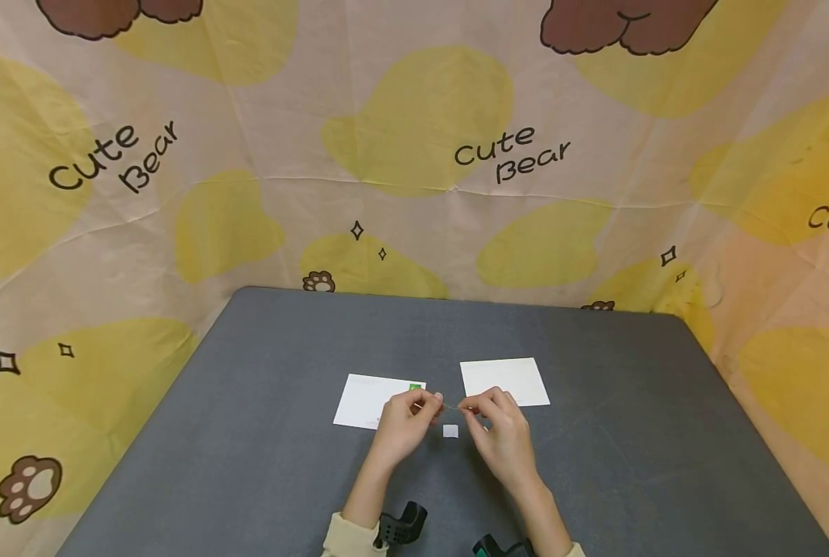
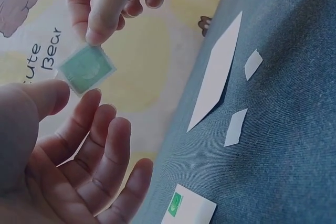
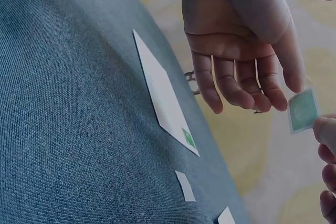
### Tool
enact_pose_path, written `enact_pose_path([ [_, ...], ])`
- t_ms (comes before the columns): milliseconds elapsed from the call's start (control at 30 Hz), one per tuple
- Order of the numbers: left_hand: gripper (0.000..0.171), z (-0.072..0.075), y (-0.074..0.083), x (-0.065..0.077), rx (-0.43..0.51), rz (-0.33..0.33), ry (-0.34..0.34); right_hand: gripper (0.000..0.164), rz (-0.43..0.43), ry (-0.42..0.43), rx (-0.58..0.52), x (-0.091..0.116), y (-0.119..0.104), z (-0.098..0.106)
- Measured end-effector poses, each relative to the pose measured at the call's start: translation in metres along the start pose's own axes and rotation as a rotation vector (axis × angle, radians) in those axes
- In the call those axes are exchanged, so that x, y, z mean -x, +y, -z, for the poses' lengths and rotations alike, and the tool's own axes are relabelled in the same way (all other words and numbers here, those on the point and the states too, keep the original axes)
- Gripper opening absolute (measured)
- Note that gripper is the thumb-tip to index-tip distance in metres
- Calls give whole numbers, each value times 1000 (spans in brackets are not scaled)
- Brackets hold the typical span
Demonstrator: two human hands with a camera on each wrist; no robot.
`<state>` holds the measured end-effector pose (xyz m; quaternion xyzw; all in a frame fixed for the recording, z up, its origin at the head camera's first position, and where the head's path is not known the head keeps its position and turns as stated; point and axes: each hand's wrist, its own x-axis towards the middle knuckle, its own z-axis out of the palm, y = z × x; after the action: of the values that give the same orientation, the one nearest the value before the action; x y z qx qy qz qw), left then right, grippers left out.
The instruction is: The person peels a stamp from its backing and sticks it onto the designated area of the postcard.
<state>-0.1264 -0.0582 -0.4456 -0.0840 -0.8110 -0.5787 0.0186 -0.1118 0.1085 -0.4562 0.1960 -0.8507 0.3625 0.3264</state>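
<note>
Between my two hands is a small square green stamp (image 2: 86,69) with a pale border, lifted above the table. My right hand (image 1: 501,437) pinches one corner of it between thumb and fingertips. The left hand (image 1: 404,425) has its thumb and index fingertip right at the opposite corner, a gap showing between them, its other fingers loosely spread. To the left lies a white envelope (image 1: 362,398) with a green stamp (image 3: 188,137) at its corner, partly covered by the left hand. A plain white envelope (image 1: 501,375) lies beyond the right hand.
Below the hands a small white paper slip (image 1: 450,431) lies on the dark grey table (image 1: 303,333). A second slip (image 2: 253,65) shows in the left wrist view. A printed cloth (image 1: 400,116) hangs behind the table. Black straps with devices (image 1: 404,524) sit at both wrists.
</note>
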Motion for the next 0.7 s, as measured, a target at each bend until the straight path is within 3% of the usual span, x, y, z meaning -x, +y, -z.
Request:
enact_pose_path([
  [700,9,3,1,1,-20,4,9,18,8,1,16,3,2,-2],
])
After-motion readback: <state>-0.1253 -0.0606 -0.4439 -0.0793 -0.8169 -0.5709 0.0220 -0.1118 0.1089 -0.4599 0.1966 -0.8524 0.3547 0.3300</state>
